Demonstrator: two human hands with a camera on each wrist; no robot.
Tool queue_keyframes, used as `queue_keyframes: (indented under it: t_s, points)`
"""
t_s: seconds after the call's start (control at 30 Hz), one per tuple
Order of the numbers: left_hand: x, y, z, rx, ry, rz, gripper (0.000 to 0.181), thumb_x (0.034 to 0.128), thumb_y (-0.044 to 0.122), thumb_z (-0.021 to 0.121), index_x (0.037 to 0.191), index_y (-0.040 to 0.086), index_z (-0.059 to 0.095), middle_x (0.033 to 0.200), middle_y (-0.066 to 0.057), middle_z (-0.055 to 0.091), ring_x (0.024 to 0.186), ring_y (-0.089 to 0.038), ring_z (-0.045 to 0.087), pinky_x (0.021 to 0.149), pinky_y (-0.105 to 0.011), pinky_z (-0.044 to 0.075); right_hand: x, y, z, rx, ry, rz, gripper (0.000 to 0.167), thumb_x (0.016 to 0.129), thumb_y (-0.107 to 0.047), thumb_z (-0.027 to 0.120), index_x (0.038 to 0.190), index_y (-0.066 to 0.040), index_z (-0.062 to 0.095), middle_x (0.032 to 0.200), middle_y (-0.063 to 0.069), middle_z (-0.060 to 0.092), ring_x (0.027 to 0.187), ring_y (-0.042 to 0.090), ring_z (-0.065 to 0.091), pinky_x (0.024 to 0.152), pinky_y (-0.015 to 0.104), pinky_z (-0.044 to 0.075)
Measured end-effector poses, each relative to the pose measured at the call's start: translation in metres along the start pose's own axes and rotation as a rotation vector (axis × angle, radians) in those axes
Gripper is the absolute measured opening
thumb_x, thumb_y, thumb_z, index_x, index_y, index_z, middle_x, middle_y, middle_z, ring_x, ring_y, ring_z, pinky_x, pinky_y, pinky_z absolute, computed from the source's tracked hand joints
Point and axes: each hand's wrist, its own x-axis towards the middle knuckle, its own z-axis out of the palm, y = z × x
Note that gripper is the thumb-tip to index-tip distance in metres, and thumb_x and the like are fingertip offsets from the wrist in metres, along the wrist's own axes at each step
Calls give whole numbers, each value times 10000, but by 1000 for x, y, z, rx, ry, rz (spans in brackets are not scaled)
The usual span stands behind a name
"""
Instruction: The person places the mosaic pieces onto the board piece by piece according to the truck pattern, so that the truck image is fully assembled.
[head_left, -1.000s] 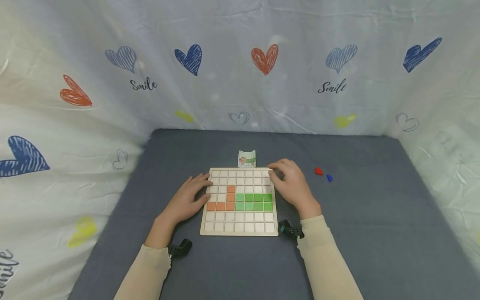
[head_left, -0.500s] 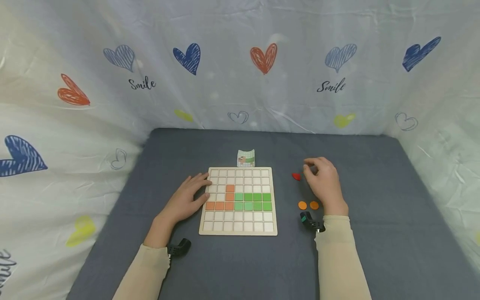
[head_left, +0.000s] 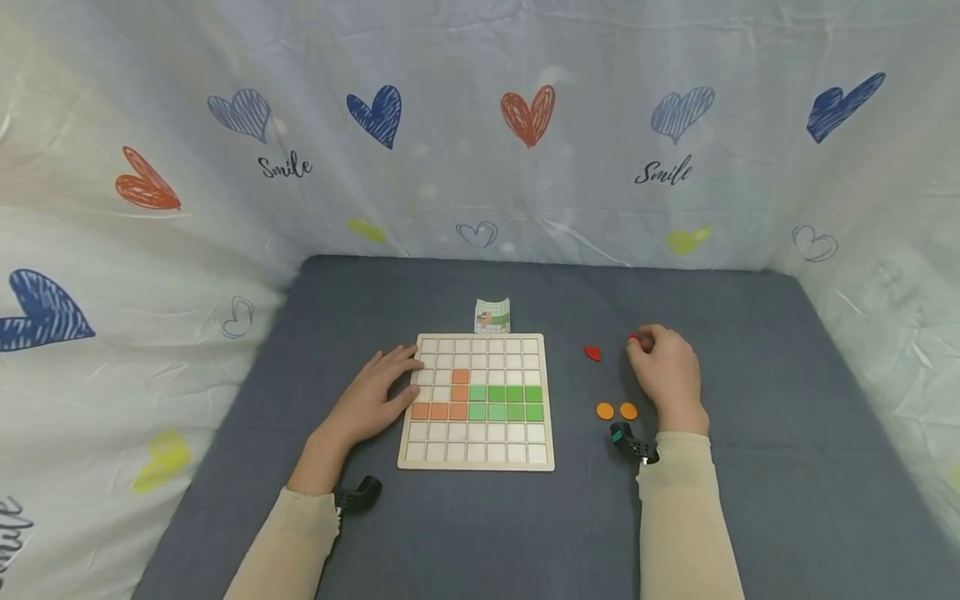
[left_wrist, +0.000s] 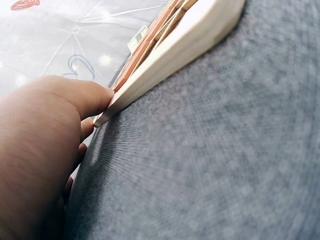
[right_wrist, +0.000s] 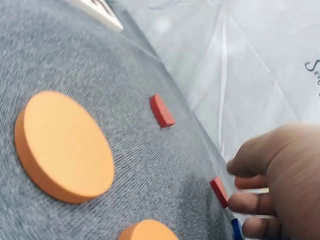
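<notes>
The left hand (head_left: 378, 396) lies at the left edge of the board (head_left: 476, 453), thumb and fingertips touching the rim, fingers spread and nearly straight, gripping nothing. The board lies flat on the grey surface (head_left: 480, 542); five of its squares are orange, and a two-row block of eight is green. A small card (head_left: 492, 317) with a printed pattern is just behind its far edge.

Well to the right, the right hand (head_left: 670, 373) is bent low over the surface, fingers partly curled. A red piece (right_wrist: 219, 192) shows by its fingertips, with a blue piece (right_wrist: 236, 229) near the lower fingers; whether it has hold of either, I cannot tell. Another red piece (head_left: 592, 353) lies between this hand and the board. Nearer the person, two orange discs (head_left: 604, 411) lie side by side. A white sheet (head_left: 450, 183) printed with hearts hangs behind.
</notes>
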Motion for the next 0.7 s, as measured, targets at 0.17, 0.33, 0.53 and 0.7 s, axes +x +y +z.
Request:
queue_keyframes:
  t_s: [0.17, 0.33, 0.53, 0.7]
  points:
    - [-1, 0, 0, 1, -10, -16, 481, 1114, 389, 664, 1523, 136, 635, 1736, -61, 411, 1635, -320, 310, 1395, -475, 116, 1, 1, 3, -46, 1, 34, 405, 1075, -236, 618, 1332, 61, 717, 1171, 260, 715, 993, 432, 683, 839, 608, 602]
    - [1, 1, -1, -4, -11, -8, 476, 1114, 380, 666, 1519, 130, 638, 1736, -74, 410, 1632, -330, 314, 1395, -484, 118, 2, 0, 7, -94, 6, 11, 379, 1060, -239, 675, 1287, 57, 743, 1138, 255, 711, 977, 427, 678, 821, 609, 599]
    - [2, 0, 0, -12, -5, 5, 473, 1111, 370, 675, 1513, 123, 644, 1728, -93, 421, 1627, -351, 321, 1392, -511, 126, 4, 3, 11, -107, -7, -58, 336, 1015, -137, 636, 1286, 17, 761, 1070, 205, 669, 925, 376, 613, 781, 568, 555]
    - [2, 1, 0, -10, -5, -3, 463, 1110, 358, 677, 1512, 130, 645, 1730, -83, 419, 1630, -341, 319, 1393, -503, 126, 5, 2, 12, -67, -27, -100, 345, 991, -71, 614, 1289, -9, 776, 1106, 190, 641, 914, 369, 595, 778, 557, 560]
